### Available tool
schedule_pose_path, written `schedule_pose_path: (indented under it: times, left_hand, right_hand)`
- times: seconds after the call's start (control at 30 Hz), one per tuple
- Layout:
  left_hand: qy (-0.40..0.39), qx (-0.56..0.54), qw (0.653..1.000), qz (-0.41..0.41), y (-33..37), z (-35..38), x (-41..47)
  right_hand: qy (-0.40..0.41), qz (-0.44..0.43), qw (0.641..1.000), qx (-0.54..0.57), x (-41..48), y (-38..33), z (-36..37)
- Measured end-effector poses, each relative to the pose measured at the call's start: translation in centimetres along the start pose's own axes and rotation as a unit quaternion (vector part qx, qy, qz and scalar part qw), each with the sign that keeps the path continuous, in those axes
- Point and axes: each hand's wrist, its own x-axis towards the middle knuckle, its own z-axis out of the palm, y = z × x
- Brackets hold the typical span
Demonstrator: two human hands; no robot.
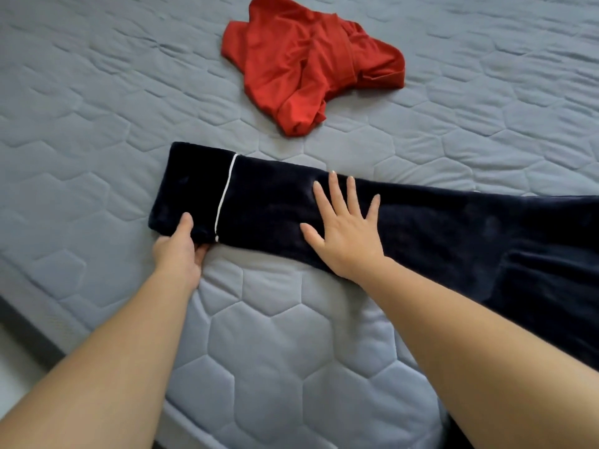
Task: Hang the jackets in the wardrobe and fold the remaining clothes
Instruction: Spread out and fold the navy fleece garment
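Head view: left hand (181, 249) on navy garment (265, 196)

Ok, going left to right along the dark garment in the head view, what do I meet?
left hand gripping the cuff end → white piping → right hand pressed flat on the navy garment. The red garment lies farther back and spans the middle, so it is left out of the order.

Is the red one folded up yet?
Not folded. The red garment lies in a crumpled, wrinkled heap on the mattress.
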Motion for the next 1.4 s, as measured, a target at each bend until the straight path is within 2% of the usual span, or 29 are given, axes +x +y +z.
schedule_pose_path:
  times: [0.07, 0.13, 0.17, 0.2, 0.23, 0.3, 0.33, 0.37, 0.4, 0.43, 0.5, 0.57, 0.63, 0.77, 0.83, 0.87, 0.93, 0.97, 1.03, 1.1, 1.17, 1.3, 1.4]
  left_hand:
    - [0.012, 0.008, 1.0, 0.017, 0.9, 0.3, -1.2]
    - [0.035, 0.064, 0.993, 0.095, 2.2, 1.6, -3.8]
    - [0.031, 0.101, 0.983, 0.148, 3.0, 2.8, -5.8]
    - [0.012, 0.137, 0.97, 0.199, 3.6, 4.1, -8.2]
    - [-0.021, 0.17, 0.954, 0.245, 4.0, 5.7, -11.0]
    - [-0.128, 0.217, 0.914, 0.318, 3.9, 8.8, -17.4]
    - [-0.207, 0.228, 0.886, 0.346, 3.2, 9.9, -20.7]
    - [-0.295, 0.236, 0.85, 0.368, 2.3, 10.6, -24.1]
    - [-0.374, 0.249, 0.804, 0.389, 1.1, 10.9, -27.2]
    - [-0.442, 0.271, 0.754, 0.404, -0.3, 10.9, -29.9]
    - [-0.536, 0.32, 0.652, 0.43, -3.3, 10.5, -34.5]
    - [-0.586, 0.368, 0.559, 0.458, -5.8, 9.8, -38.6]
    - [-0.62, 0.397, 0.477, 0.48, -7.9, 9.0, -42.6]
    - [-0.682, 0.406, 0.354, 0.495, -12.8, 6.3, -49.3]
    - [-0.696, 0.434, 0.319, 0.475, -15.4, 4.4, -51.5]
    - [-0.694, 0.455, 0.32, 0.457, -16.5, 3.4, -52.1]
    - [-0.663, 0.496, 0.365, 0.425, -18.3, 1.8, -51.9]
    - [-0.635, 0.518, 0.404, 0.406, -19.0, 1.2, -51.3]
    - [-0.557, 0.563, 0.505, 0.343, -20.2, 0.5, -49.4]
    - [-0.466, 0.596, 0.599, 0.262, -20.7, 0.5, -47.5]
    - [-0.392, 0.6, 0.671, 0.19, -20.6, 1.3, -46.2]
    - [-0.305, 0.558, 0.766, 0.094, -20.4, 4.2, -44.1]
    - [-0.241, 0.466, 0.851, 0.013, -20.9, 6.5, -41.8]
  right_hand:
    - [-0.017, -0.007, 0.995, 0.095, -1.3, 1.2, -1.6]
    - [-0.048, 0.052, 0.962, 0.266, -2.6, 2.5, -4.1]
    - [-0.068, 0.115, 0.916, 0.378, -3.1, 3.1, -5.8]
    - [-0.096, 0.183, 0.846, 0.491, -3.6, 3.8, -7.7]
    - [-0.133, 0.235, 0.763, 0.588, -4.2, 4.7, -9.8]
    - [-0.171, 0.27, 0.606, 0.729, -5.8, 7.1, -14.4]
    - [-0.167, 0.267, 0.552, 0.772, -6.9, 8.5, -16.7]
    - [-0.162, 0.257, 0.52, 0.798, -8.2, 9.9, -19.0]
    - [-0.153, 0.252, 0.502, 0.813, -9.8, 11.3, -21.0]
    - [-0.145, 0.257, 0.496, 0.817, -11.6, 12.6, -22.9]
    - [-0.129, 0.293, 0.51, 0.799, -15.9, 15.4, -25.6]
    - [-0.127, 0.331, 0.53, 0.77, -21.1, 18.5, -27.6]
    - [-0.149, 0.366, 0.574, 0.717, -26.8, 21.5, -28.5]
    - [-0.221, 0.419, 0.664, 0.578, -37.5, 26.6, -27.2]
    - [-0.23, 0.469, 0.671, 0.526, -42.6, 28.9, -25.2]
    - [-0.236, 0.497, 0.678, 0.488, -45.1, 29.8, -24.2]
    - [-0.265, 0.527, 0.711, 0.383, -49.3, 32.3, -22.0]
    - [-0.309, 0.528, 0.722, 0.322, -50.9, 33.2, -21.2]
    - [-0.381, 0.504, 0.74, 0.233, -52.1, 34.1, -19.9]
    - [-0.307, 0.49, 0.785, 0.223, -51.2, 34.6, -18.7]
    - [-0.235, 0.478, 0.805, 0.263, -49.0, 34.5, -17.6]
    - [-0.197, 0.427, 0.849, 0.242, -44.1, 33.2, -16.2]
    - [-0.159, 0.382, 0.881, 0.228, -39.5, 31.9, -15.3]
